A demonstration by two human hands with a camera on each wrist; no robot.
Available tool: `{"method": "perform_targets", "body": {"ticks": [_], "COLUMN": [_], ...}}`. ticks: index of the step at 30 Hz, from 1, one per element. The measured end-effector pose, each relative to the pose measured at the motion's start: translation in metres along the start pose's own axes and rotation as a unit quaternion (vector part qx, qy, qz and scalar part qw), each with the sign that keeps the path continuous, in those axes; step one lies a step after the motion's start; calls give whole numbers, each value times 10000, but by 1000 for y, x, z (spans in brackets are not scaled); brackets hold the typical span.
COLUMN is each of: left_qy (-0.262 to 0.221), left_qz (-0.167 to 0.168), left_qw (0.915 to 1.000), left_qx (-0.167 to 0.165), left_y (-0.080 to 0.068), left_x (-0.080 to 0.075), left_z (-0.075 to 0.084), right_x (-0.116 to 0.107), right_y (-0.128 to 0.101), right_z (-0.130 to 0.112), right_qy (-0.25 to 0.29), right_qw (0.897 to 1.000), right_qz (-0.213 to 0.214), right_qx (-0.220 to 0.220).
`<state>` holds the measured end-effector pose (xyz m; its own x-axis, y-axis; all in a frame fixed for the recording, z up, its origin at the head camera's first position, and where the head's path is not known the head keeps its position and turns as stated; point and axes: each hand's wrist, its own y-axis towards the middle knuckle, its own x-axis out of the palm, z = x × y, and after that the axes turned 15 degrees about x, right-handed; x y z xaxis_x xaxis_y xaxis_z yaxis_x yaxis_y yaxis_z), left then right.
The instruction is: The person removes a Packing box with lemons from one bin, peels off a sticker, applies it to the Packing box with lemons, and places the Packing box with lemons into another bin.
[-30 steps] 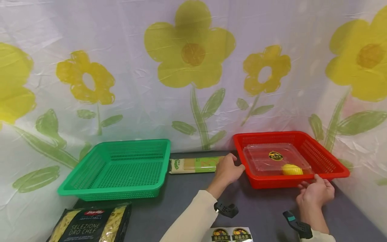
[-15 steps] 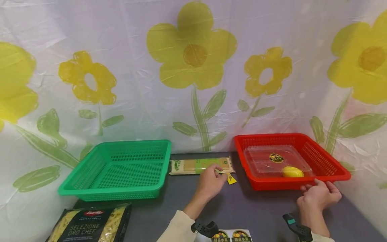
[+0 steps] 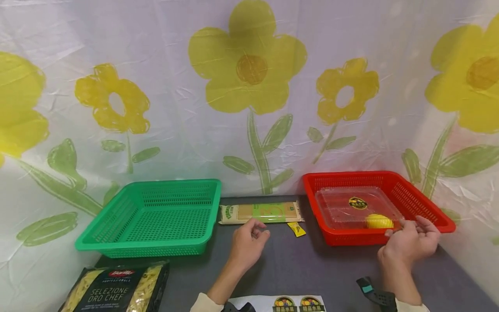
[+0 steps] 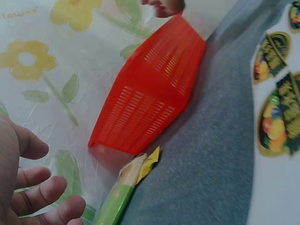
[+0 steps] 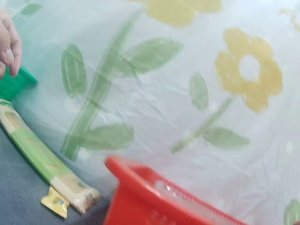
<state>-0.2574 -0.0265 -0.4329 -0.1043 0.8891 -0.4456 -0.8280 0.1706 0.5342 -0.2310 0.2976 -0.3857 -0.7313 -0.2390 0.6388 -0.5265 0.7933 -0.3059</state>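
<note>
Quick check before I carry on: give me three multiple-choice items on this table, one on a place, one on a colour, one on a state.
1. Where does the clear plastic box lie?
A. in the red basket
B. in the green basket
C. on the pasta bag

2. What colour is the small sachet by the long packet?
A. blue
B. yellow
C. white

3. What does the left hand hold?
A. the long packet
B. the sachet
C. nothing

Answers: 1 A, the box sits inside the red walls. 2 B, it shows yellow on the grey tabletop. 3 C, its fingers are loosely curled, short of the packet.
</note>
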Motion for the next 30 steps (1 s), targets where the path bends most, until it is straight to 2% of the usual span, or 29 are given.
{"method": "perform_targets", "body": {"ticks": [4, 7, 11, 13, 16, 19, 23, 28, 30], "left_qy": [-28, -34, -11, -23, 5, 52, 128, 727, 1070], "left_qz": [-25, -25, 53, 99, 87, -30, -146, -382, -639], "left_qw": [10000, 9999, 9995, 9993, 9989, 9978, 9958, 9893, 9822], "left_qx": [60, 120, 308, 372, 468, 661, 893, 1206, 1406], "left_y": [-8, -10, -7, -6, -2, 2, 3, 6, 7], "left_x": [-4, -7, -12, -15, -18, -21, -29, -46, -53], "left_z": [0, 2, 8, 11, 16, 20, 22, 26, 27], "right_x": [7, 12, 20, 23, 26, 28, 26, 27, 29], "right_y": [-11, -23, -44, -54, -66, -73, -77, -78, -77], "right_z": [4, 6, 10, 15, 21, 26, 30, 32, 30], "right_qy": [-296, -744, -1518, -2037, -2852, -3614, -4275, -4801, -5010], "right_qw": [9959, 9866, 9655, 9483, 9103, 8602, 7990, 7273, 6917], "right_qz": [-835, -1436, -2075, -2346, -2793, -3207, -3723, -4275, -4424], "right_qx": [-204, -234, -418, -641, -1094, -1628, -2006, -2404, -2735]}}
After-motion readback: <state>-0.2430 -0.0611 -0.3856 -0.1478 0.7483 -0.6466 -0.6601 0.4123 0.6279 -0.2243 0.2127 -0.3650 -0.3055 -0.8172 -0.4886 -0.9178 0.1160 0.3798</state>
